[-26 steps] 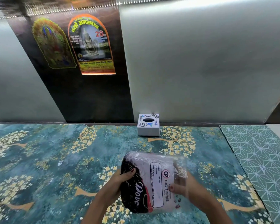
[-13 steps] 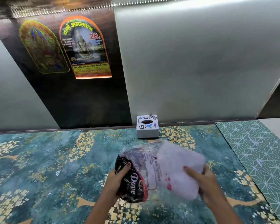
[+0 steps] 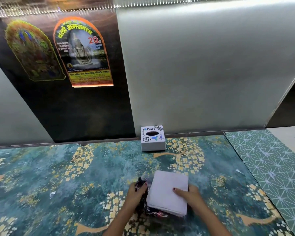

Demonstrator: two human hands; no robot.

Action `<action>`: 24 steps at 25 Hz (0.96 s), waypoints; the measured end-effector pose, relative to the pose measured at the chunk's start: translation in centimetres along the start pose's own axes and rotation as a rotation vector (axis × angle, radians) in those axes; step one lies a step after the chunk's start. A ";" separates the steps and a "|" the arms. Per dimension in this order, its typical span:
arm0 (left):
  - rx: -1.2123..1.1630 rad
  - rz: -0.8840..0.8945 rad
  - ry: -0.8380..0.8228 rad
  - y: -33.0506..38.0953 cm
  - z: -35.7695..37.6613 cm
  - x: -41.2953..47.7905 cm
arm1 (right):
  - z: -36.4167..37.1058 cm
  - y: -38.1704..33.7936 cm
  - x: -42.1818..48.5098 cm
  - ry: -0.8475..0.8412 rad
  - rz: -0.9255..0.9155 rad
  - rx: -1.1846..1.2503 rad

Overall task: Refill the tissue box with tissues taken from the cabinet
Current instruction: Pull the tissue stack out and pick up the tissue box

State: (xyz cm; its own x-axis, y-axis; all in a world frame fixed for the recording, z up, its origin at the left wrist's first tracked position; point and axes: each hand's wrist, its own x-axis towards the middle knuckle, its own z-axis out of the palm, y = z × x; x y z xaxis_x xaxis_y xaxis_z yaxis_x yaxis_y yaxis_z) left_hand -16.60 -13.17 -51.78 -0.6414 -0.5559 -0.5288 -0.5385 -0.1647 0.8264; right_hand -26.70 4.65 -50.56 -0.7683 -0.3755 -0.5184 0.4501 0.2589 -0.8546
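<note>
A small white tissue box (image 3: 152, 139) with stickers and a dark oval slot on top stands at the back of the counter against the wall. In front of me lies a white stack of tissues (image 3: 168, 191), out of its wrapper. My right hand (image 3: 187, 193) grips the stack from its right side, thumb on top. My left hand (image 3: 137, 193) holds the crumpled dark plastic wrapper (image 3: 143, 208), which lies bunched under and to the left of the stack.
The counter (image 3: 58, 176) has a teal floral surface; a green geometric-patterned section (image 3: 271, 164) adjoins on the right. Behind are grey panels and a dark panel with two religious posters (image 3: 83, 51).
The tissue stack has come fully out of the plastic wrapper. My right hand drew it rightwards and lowered it, while my left hand crumpled the emptied wrapper beside it.
</note>
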 end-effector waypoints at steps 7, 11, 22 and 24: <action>0.349 0.369 0.108 4.5 -1.3 4.2 | -2.2 -2.4 2.4 0.389 -0.255 -0.497; 0.929 0.609 0.056 8.7 2.7 7.9 | -3.2 -4.9 3.2 0.365 -0.273 -0.316; 1.349 0.690 0.074 14.6 4.1 11.0 | -3.3 -5.2 1.9 0.243 -0.287 0.047; 1.009 0.749 -0.100 14.2 3.4 6.9 | -2.8 -5.5 0.2 0.153 -0.303 0.110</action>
State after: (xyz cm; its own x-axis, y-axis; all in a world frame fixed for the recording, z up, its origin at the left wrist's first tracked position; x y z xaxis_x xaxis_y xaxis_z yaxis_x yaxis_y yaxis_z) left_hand -30.53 -16.61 -44.41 -0.9841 -0.1721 -0.0445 -0.1741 0.8823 0.4373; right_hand -30.62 5.63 -45.93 -0.9300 -0.2810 -0.2370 0.2309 0.0552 -0.9714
